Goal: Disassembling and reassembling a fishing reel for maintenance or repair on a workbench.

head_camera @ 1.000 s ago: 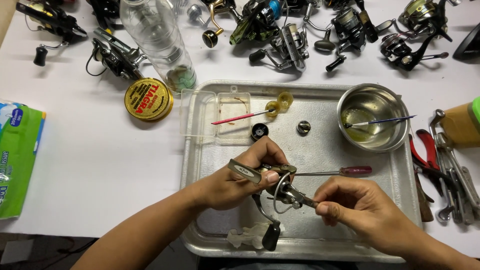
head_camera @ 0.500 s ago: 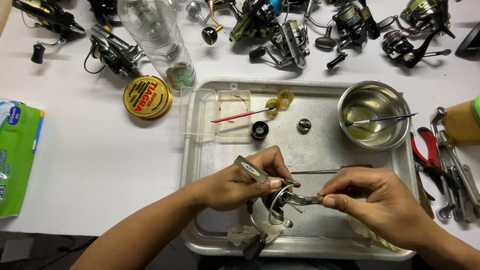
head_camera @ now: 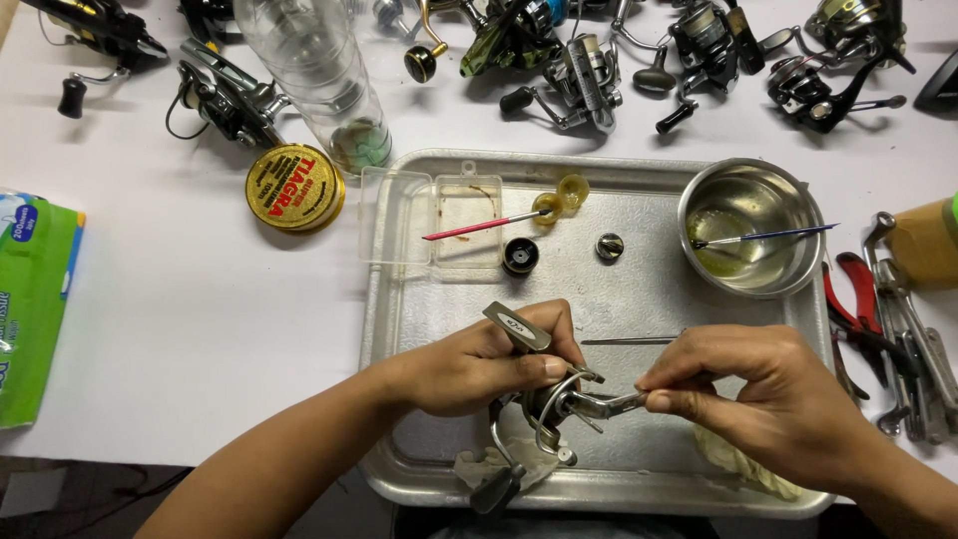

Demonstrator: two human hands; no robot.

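Far left of the metal tray point(head_camera: 639, 299), a green packet point(head_camera: 35, 309) lies at the worktop's edge; nearer the tray's upper left corner sits a round yellow tin point(head_camera: 294, 188) with red lettering. Over the tray's front half, the left hand point(head_camera: 479, 364) grips the spinning reel point(head_camera: 544, 404), and the right hand point(head_camera: 768, 394) pinches the reel's metal arm from the right.

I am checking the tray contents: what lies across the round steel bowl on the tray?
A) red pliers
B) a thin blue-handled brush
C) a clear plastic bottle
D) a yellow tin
B: a thin blue-handled brush rests across the steel bowl, its tip in the yellowish liquid and its handle over the right rim.
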